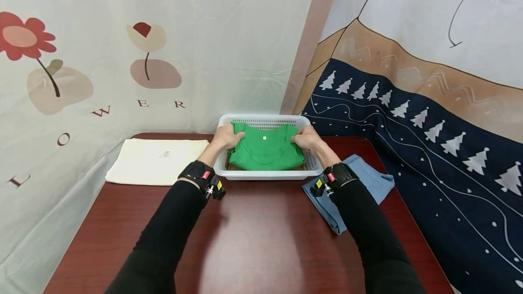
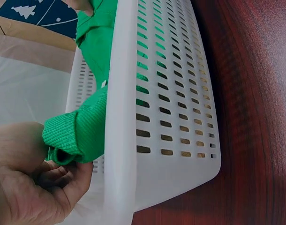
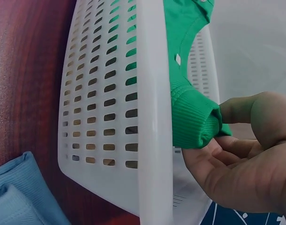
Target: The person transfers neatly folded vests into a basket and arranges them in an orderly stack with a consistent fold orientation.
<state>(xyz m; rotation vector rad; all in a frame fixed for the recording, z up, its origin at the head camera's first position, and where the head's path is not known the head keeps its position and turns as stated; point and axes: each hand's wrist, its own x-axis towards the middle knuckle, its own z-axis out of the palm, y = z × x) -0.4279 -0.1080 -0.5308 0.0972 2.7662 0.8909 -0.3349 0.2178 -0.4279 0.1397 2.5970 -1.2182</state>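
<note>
A folded green sweatshirt (image 1: pixel 265 149) with ribbed edges lies at the top of a white perforated plastic basket (image 1: pixel 261 175). At its left side my left hand (image 1: pixel 227 137) pinches a ribbed part between thumb and fingers, inside the basket rim. My right hand (image 1: pixel 307 139) grips the matching right side the same way. In the left wrist view, the green ribbing (image 2: pixel 70 133) pokes out above the thumb and curled fingers. The right wrist view has the other ribbed end (image 3: pixel 197 122) between thumb and fingers, just past the rim.
A folded cream cloth (image 1: pixel 159 161) with small print lies left of the basket. Under my right forearm, a folded blue garment (image 1: pixel 367 178) rests on the dark red table (image 1: pixel 253 239). Patterned curtains hang behind and at the right.
</note>
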